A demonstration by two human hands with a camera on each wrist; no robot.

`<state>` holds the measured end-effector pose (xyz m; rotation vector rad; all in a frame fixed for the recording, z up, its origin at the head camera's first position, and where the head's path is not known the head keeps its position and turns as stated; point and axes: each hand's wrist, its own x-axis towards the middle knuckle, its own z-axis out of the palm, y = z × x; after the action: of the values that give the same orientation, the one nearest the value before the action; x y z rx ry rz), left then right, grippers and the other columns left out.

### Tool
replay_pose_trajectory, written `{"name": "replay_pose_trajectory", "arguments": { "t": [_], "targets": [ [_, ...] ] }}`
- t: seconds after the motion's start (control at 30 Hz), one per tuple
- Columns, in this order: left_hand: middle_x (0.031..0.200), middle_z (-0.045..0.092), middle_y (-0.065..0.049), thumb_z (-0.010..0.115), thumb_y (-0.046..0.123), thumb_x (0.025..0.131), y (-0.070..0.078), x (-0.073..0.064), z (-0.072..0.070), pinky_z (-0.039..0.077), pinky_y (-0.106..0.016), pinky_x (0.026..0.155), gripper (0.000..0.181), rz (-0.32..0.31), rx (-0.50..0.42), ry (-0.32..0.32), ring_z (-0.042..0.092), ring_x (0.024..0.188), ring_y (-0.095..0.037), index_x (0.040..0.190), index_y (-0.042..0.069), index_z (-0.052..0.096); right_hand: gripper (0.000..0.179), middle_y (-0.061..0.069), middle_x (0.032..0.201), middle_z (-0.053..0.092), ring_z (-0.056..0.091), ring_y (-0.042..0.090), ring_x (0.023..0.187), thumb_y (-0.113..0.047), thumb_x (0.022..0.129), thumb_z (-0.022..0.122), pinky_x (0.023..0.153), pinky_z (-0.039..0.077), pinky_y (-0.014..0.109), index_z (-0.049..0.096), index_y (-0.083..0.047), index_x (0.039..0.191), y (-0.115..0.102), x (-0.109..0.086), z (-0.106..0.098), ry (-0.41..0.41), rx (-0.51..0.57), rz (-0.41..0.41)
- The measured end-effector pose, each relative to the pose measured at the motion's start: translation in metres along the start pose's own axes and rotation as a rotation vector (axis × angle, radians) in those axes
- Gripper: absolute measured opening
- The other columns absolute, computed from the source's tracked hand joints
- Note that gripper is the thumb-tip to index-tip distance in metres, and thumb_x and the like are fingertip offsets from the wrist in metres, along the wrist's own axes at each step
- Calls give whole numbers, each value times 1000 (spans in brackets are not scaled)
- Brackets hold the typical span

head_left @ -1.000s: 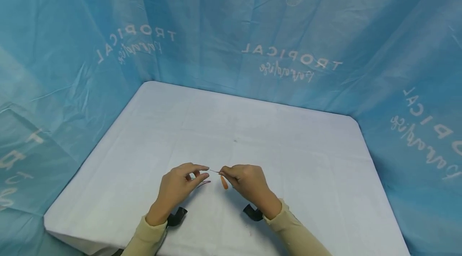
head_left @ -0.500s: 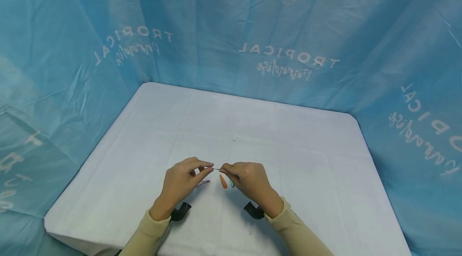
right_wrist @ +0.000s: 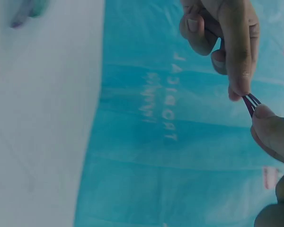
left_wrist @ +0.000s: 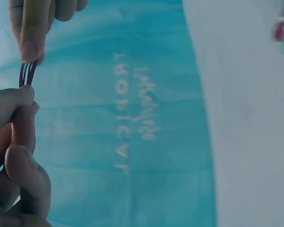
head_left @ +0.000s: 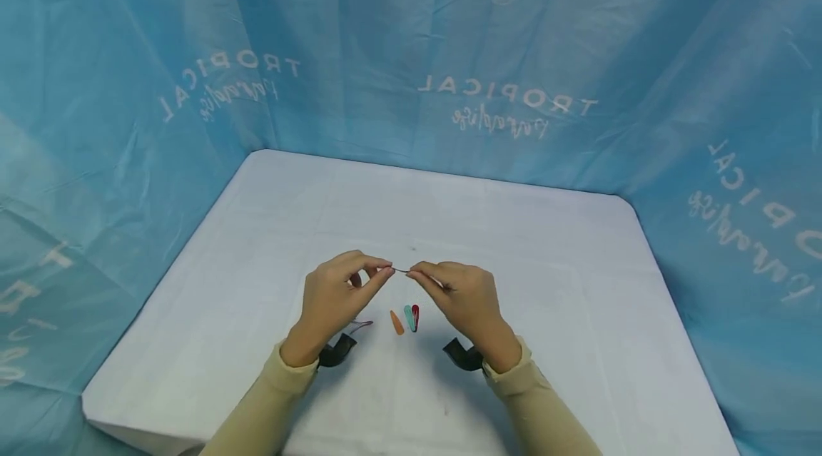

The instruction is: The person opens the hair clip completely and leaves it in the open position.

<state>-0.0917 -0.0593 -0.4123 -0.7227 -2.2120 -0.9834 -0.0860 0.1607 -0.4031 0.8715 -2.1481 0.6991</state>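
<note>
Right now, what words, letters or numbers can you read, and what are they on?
"TROPICAL", mirrored: blue curtain, at the back and left corner.
"OPICAL", mirrored: curtain's right side, its start cut off by the head view's edge.
"Paradise", mirrored script: same curtain, beneath all three.
Curtain's far left: letters too partial to read.
Orange snap clip, teal snap clip, red snap clip, held hair clip: too small to tell.
I read no numbers.

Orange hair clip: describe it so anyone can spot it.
In the head view, find the white-covered table, then the gap between the left hand and right hand. Below that gap, the orange hair clip lies on the cloth. It sits left of the green clip and red clip, and only it is orange.
</note>
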Motion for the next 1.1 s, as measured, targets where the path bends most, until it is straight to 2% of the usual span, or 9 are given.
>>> {"name": "replay_pose_trajectory", "arguments": {
  "t": [0.17,0.33,0.47,0.53,0.63,0.9,1.1],
  "targets": [
    [75,67,11,76,29,81,12,31,7,41,-19,49,15,62,-83,41,48,54,-2,93,20,76,14,-3,77,72,25,-1,42,-19,76,81,41,22,16,78,-14,89,3,10,-17,169,87,170],
    [77,69,9,77,28,80,22,49,13,42,-19,50,15,56,-151,105,48,54,-1,92,17,76,12,-5,65,68,20,-1,41,-18,76,81,39,18,18,79,-13,87,0,23,-26,285,154,279],
    [76,68,8,76,28,82,28,58,16,44,-19,52,14,34,-195,158,50,56,-1,91,16,76,12,-8,45,46,18,-3,42,-11,76,81,39,15,20,78,-8,86,-5,32,-29,329,173,315],
    [76,68,7,75,29,83,31,61,17,45,-19,54,15,30,-217,172,51,58,-1,90,16,76,11,-7,42,34,17,-3,43,-6,76,80,40,15,21,77,-4,87,-7,35,-31,331,176,328],
    [77,68,6,75,29,83,33,64,17,45,-18,54,15,32,-234,181,52,59,-1,87,15,76,10,-7,43,27,15,-4,43,-3,76,78,39,14,21,76,-1,87,-11,39,-34,318,175,345],
    [77,69,2,77,21,80,29,62,16,42,-19,51,11,41,-262,166,48,55,-3,84,12,75,10,-13,45,27,18,2,40,-18,82,76,39,17,22,78,-13,90,-9,40,-35,264,162,375],
    [74,68,1,78,21,80,28,57,18,42,-19,50,12,26,-271,180,47,53,-4,83,10,75,12,-11,44,27,19,4,39,-23,82,76,39,17,22,78,-14,89,-6,36,-32,237,150,394]
  ]
}}
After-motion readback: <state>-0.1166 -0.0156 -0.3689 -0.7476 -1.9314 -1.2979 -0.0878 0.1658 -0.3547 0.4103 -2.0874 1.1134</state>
